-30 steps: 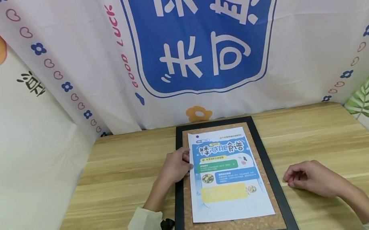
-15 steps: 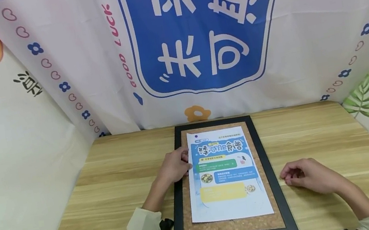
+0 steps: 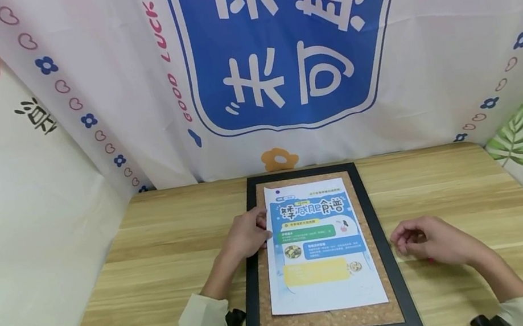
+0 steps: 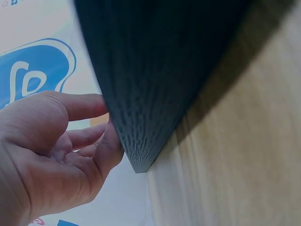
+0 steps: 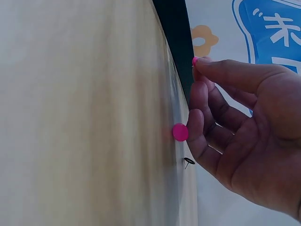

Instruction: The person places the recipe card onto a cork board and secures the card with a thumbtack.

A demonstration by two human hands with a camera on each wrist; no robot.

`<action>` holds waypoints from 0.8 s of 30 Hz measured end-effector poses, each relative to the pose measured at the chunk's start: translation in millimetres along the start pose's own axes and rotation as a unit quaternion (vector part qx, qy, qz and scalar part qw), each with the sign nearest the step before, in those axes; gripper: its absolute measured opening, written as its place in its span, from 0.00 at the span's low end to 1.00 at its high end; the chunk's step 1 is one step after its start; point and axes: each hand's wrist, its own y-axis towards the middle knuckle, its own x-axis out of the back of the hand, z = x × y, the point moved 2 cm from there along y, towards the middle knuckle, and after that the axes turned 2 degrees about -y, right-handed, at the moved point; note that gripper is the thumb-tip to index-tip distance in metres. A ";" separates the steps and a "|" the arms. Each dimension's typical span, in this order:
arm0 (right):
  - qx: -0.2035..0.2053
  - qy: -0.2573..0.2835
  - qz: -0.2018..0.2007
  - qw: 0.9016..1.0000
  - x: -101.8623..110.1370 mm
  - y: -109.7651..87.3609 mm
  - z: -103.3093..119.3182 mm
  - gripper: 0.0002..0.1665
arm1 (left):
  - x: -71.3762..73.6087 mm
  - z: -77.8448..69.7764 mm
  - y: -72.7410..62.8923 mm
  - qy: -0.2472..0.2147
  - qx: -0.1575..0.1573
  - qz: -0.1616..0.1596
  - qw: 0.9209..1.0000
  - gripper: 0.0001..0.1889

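A printed poster sheet [image 3: 330, 295] lies on a black-framed cork board [image 3: 331, 319], with a purple thumbtack [image 3: 277, 192] at its top left corner. My left hand [image 3: 247, 234] rests at the sheet's left edge, reaching across the frame; in the left wrist view the frame [image 4: 141, 108] hides its fingertips. Just right of the board, my right hand [image 3: 432, 241] is held low over the table. Its thumb and index finger pinch a pink thumbtack [image 5: 194, 61]. Below those fingers a second pink thumbtack [image 5: 180, 132] shows, near a dark thumbtack [image 5: 189, 161].
The board lies on a wooden table [image 3: 151, 250] that ends at a printed cloth backdrop [image 3: 145, 119]. A dark wrist device [image 3: 236, 319] sits by the left sleeve, and another dark device [image 3: 488, 323] is at the right sleeve.
My right hand has moved a little left and away from me, toward the frame's right side. A pink spot now shows beneath it. The left hand, sheet and board have stayed put.
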 end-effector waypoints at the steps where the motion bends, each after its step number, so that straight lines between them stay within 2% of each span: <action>1: 0.001 -0.001 -0.003 1.000 0.6 1.2 0.3 0.08 | 0.1 0.0 0.1 0.000 0.001 0.000 1.000 0.29; 16: 0.011 -0.013 -0.044 0.999 4.9 19.9 12.3 0.09 | 0.1 0.5 0.3 -0.002 0.000 0.000 1.000 0.30; 24: 0.003 -0.015 -0.059 0.998 6.8 31.7 23.3 0.09 | 0.5 0.3 0.2 -0.002 -0.002 0.000 1.000 0.30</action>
